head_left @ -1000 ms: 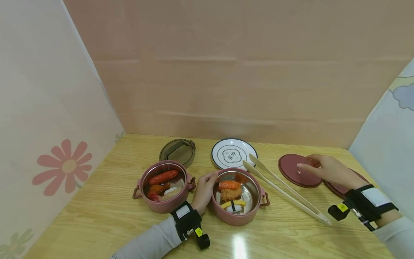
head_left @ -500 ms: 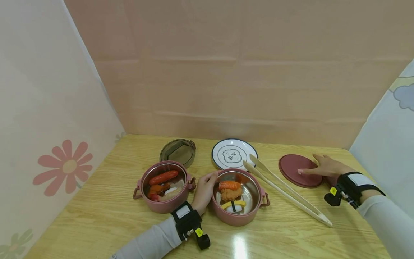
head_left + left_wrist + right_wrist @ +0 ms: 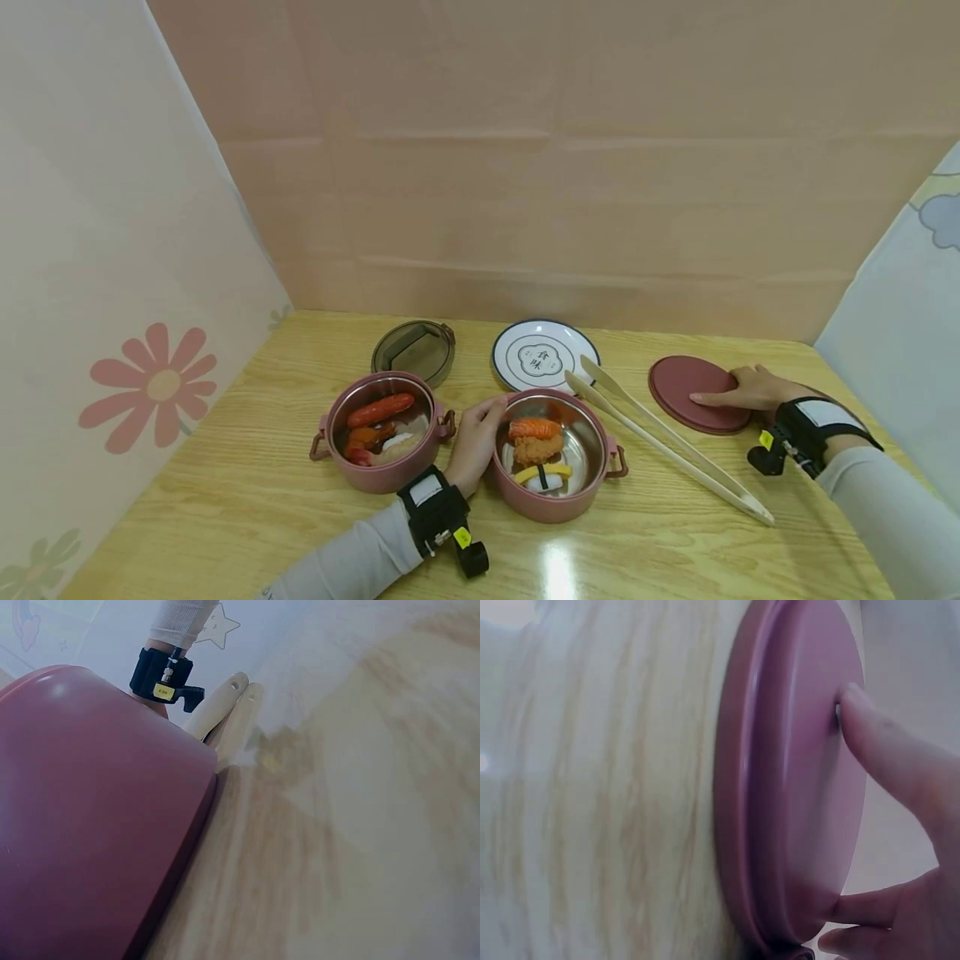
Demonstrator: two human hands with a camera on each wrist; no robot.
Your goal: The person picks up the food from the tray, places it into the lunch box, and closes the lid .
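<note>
In the head view my left hand (image 3: pixel 474 442) holds the left side of the right pink pot (image 3: pixel 551 507), where its left handle is hidden. Inside lie a salmon sushi (image 3: pixel 534 428), a fried piece (image 3: pixel 538 451) and an egg sushi (image 3: pixel 543 477). The left wrist view shows only that pot's outer wall (image 3: pixel 97 817), not the hand. My right hand (image 3: pixel 753 390) is over the round dark-red lid (image 3: pixel 686 392), its thumb resting on the top. In the right wrist view the fingertips (image 3: pixel 862 906) touch the lid's edge, which lies flat.
Left stands another pink pot (image 3: pixel 386 481) with a sausage (image 3: pixel 381 410) and other food pieces. Behind it is a brown lid (image 3: pixel 423 357). Tongs (image 3: pixel 675 454) lie diagonally, tips over a white plate (image 3: pixel 517 354). A second dark-red lid is mostly hidden behind my right wrist.
My right hand has moved forward and lowered onto the dark-red lid, its fingers reaching the lid's far right edge. My left hand and the pots have stayed in place.
</note>
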